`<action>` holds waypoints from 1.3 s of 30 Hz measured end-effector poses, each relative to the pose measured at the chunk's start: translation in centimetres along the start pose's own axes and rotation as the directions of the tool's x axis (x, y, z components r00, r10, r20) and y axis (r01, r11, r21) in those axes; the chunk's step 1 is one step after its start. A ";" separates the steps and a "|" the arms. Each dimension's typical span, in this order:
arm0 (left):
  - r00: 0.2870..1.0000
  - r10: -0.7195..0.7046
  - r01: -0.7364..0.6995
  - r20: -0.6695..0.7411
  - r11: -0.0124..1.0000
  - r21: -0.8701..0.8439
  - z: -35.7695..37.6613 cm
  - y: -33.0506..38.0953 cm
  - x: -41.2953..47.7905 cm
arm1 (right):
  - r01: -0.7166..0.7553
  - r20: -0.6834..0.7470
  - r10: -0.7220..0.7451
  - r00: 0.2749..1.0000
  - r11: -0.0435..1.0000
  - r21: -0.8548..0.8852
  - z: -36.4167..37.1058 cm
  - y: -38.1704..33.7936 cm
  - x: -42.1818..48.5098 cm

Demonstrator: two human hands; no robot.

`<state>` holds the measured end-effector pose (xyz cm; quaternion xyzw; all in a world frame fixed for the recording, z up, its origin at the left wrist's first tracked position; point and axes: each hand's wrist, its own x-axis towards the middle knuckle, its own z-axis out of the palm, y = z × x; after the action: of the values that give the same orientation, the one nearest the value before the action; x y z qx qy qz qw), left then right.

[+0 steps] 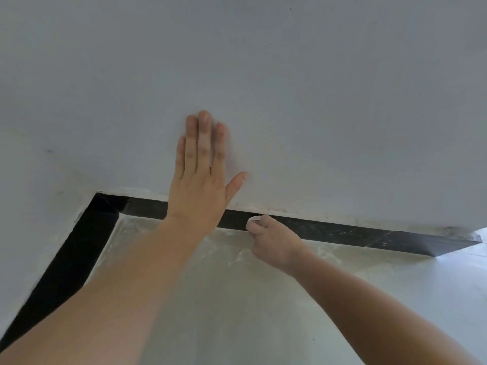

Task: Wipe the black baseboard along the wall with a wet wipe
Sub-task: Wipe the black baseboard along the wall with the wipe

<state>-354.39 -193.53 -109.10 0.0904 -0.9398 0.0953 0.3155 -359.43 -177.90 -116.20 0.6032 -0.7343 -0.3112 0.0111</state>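
A black baseboard (342, 231) runs along the foot of the white wall and turns a corner at the left, continuing down toward me. My right hand (274, 239) is closed around a small white wet wipe (255, 219) and presses it against the baseboard near its middle. My left hand (201, 175) lies flat on the wall above the baseboard, fingers spread and pointing up, holding nothing. The stretch of baseboard right of my right hand shows pale specks.
The white wall (316, 101) fills the upper view. A pale dusty floor (237, 299) lies below. The baseboard ends at an outer wall corner (471, 238) on the right, and an inner corner (105, 204) sits at the left.
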 end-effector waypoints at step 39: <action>0.977 0.211 -0.213 -0.035 0.975 -0.067 1.3 4.2 -1.0 | -0.340 0.210 0.848 0.486 -0.038 0.939 7.7 -1.4 -13.6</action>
<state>-355.30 -189.69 -111.22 -0.0228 -0.9424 0.0963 0.3195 -357.45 -162.44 -118.15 0.1394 -0.9265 0.3488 -0.0230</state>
